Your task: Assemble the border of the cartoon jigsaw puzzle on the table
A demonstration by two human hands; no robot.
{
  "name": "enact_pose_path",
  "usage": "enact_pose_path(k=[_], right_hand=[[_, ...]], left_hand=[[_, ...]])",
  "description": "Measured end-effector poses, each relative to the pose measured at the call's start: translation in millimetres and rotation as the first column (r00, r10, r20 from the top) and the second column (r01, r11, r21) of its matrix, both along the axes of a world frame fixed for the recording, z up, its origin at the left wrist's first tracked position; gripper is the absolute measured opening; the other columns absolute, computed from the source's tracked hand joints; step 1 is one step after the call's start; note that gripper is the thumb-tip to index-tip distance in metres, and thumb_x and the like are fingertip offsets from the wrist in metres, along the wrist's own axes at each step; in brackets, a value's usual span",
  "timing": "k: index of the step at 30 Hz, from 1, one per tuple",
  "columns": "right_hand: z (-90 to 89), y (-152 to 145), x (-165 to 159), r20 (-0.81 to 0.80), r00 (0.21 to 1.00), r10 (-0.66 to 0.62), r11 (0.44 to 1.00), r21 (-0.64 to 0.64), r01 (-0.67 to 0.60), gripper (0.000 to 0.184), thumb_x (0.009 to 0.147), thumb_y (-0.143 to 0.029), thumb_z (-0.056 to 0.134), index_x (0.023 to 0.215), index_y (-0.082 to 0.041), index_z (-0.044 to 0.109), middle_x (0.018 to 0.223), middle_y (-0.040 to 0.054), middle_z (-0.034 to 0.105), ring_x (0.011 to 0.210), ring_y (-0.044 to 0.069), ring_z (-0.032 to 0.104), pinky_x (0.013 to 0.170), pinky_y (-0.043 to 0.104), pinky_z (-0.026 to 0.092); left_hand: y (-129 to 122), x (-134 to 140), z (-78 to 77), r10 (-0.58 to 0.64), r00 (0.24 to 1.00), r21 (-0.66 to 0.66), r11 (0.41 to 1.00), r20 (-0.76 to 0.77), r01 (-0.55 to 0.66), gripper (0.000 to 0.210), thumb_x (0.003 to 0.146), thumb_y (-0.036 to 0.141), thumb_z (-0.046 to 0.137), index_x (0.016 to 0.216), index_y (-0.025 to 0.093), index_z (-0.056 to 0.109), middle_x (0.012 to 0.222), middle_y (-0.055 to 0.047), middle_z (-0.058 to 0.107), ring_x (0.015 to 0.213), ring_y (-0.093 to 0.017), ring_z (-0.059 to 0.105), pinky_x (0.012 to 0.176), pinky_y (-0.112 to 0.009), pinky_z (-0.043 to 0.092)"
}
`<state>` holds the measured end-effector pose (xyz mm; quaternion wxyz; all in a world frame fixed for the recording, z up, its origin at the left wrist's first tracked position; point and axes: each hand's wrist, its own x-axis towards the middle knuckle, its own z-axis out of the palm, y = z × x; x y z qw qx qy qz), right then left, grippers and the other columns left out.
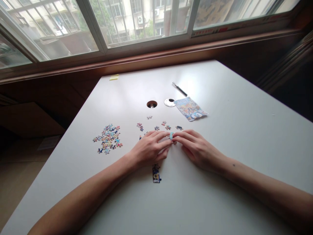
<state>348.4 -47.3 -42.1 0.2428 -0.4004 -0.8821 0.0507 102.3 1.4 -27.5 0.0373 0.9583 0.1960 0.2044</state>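
Note:
Between my two hands is a light-blue jigsaw puzzle piece (171, 135). The fingertips of my left hand (153, 145) pinch it from the left, and those of my right hand (195, 145) grip its right side. Just beyond my fingers lie several loose pieces, among them a dark one (179, 127) and an orange one (168, 127). A joined strip of puzzle pieces (156, 173) lies on the near side of my left hand, its upper end close to the wrist. My left hand may hide further pieces beneath it.
A heap of puzzle pieces (110, 137) lies on the left of the white table (234, 202). Farther back are a picture sheet (190, 108), a pen (179, 88), a round cable hole (152, 104), its cover (169, 102) and a yellow sticky note (113, 77). A window (146, 23) stands behind.

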Motion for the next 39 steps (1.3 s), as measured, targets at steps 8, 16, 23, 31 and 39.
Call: enact_pose_path(k=[8, 16, 23, 31, 39], right_hand=[[2.0, -1, 0, 0.016, 1.000, 0.009, 1.000, -0.029, -0.009, 0.040, 0.093, -0.008, 0.047, 0.130, -0.021, 0.057, 0.133, 0.0089, 0.062, 0.118, 0.027, 0.053, 0.099, 0.048, 0.051], [2.6, -2, -1, -0.020, 1.000, -0.010, 1.000, -0.003, 0.010, 0.039, 0.093, -0.009, 0.049, 0.129, -0.021, 0.059, 0.137, 0.0094, 0.062, 0.124, 0.029, 0.052, 0.101, 0.051, 0.050], [-2.6, 0, 1, -0.018, 1.000, -0.019, 1.000, -0.018, 0.019, 0.040, 0.093, -0.010, 0.049, 0.129, -0.026, 0.059, 0.137, 0.0070, 0.063, 0.123, 0.028, 0.055, 0.101, 0.055, 0.050], [-0.8, 0, 3, 0.001, 1.000, -0.001, 0.999, -0.045, 0.001, 0.042, 0.093, -0.011, 0.049, 0.132, -0.026, 0.056, 0.138, 0.0069, 0.062, 0.125, 0.029, 0.053, 0.102, 0.054, 0.048], [-1.7, 0, 3, 0.000, 1.000, 0.010, 0.999, -0.039, -0.010, 0.042, 0.094, -0.011, 0.048, 0.133, -0.026, 0.055, 0.137, 0.0067, 0.062, 0.124, 0.029, 0.054, 0.101, 0.054, 0.048]], left_hand=[[5, -24, 18.6, 0.112, 0.994, -0.016, 0.994, -0.012, -0.112, 0.018, 0.096, 0.027, 0.052, 0.092, 0.019, 0.068, 0.097, -0.006, 0.072, 0.102, -0.022, 0.064, 0.098, -0.043, 0.048], [-26, -58, 11.3, 0.220, 0.963, -0.081, 0.969, -0.156, -0.234, 0.080, 0.082, 0.068, 0.062, 0.141, 0.015, 0.049, 0.152, -0.015, 0.046, 0.141, -0.036, 0.038, 0.117, -0.054, 0.032], [-26, -59, 4.7, 0.196, 0.961, -0.128, 0.966, -0.194, -0.223, 0.088, 0.079, 0.074, 0.061, 0.145, 0.018, 0.045, 0.156, -0.015, 0.041, 0.145, -0.034, 0.036, 0.124, -0.055, 0.018], [-26, -60, 1.9, 0.186, 0.967, -0.137, 0.968, -0.174, -0.211, 0.089, 0.080, 0.074, 0.059, 0.146, 0.017, 0.044, 0.157, -0.015, 0.040, 0.147, -0.033, 0.034, 0.126, -0.055, 0.012], [-26, -60, 3.6, 0.179, 0.963, -0.154, 0.965, -0.203, -0.212, 0.085, 0.082, 0.069, 0.059, 0.146, 0.016, 0.043, 0.158, -0.014, 0.038, 0.148, -0.032, 0.031, 0.126, -0.056, 0.009]])
